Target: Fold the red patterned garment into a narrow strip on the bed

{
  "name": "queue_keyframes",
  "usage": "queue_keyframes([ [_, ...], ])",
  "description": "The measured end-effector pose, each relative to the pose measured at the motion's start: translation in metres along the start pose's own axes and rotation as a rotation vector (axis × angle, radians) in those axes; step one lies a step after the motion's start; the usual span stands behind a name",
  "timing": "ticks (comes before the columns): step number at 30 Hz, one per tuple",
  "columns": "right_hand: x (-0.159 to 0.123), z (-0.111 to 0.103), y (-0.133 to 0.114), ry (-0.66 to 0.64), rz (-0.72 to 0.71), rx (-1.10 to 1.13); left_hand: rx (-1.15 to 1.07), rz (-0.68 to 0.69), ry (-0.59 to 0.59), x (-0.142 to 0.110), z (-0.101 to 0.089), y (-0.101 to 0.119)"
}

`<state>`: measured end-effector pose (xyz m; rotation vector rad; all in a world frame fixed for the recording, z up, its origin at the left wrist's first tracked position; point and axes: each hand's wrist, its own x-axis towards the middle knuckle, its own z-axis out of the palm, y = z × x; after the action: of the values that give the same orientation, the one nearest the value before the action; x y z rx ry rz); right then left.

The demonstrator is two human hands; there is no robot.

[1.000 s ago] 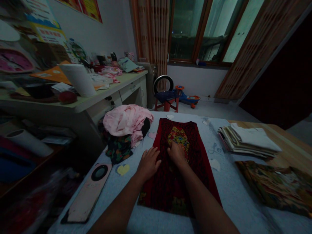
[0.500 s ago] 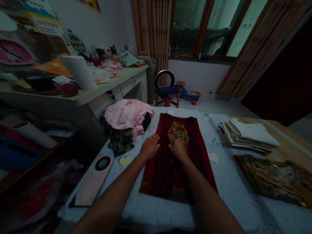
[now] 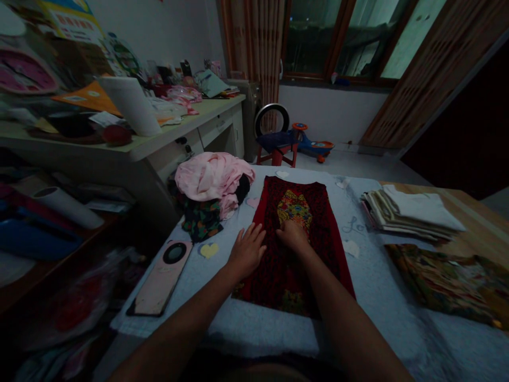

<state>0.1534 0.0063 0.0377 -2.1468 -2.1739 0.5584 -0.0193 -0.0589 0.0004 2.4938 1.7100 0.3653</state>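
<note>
While the pale blue surface (image 3: 258,329) carries a folded stack (image 3: 411,212) on the right and an unfolded pink clothes heap (image 3: 212,178) on the left, the red patterned garment (image 3: 286,281) lies flat between them, under the left hand (image 3: 247,252) and right hand (image 3: 293,236), fingers (image 3: 254,236) spread, holding nothing.

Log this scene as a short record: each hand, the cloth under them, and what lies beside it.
Left hand: fingers spread, on the dark red patterned cloth
Right hand: on the same cloth, just below its yellow floral panel; grip unclear
Left of cloth: heaped pink fabric
Right of cloth: folded clothes stack, flat floral fabric
</note>
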Motion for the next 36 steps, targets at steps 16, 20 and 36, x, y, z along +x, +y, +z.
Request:
queue_keyframes([
  [16, 0.036, -0.005, -0.007, 0.119, 0.044, 0.102, -0.008, 0.301, -0.128, -0.029, -0.018, 0.042],
  [20, 0.050, -0.005, -0.008, 0.111, 0.031, 0.110, 0.088, 0.315, -0.177, -0.017, -0.019, 0.049],
  [36, 0.070, 0.001, 0.005, 0.094, -0.089, 0.252, -0.062, 0.346, -0.418, 0.017, -0.040, 0.050],
])
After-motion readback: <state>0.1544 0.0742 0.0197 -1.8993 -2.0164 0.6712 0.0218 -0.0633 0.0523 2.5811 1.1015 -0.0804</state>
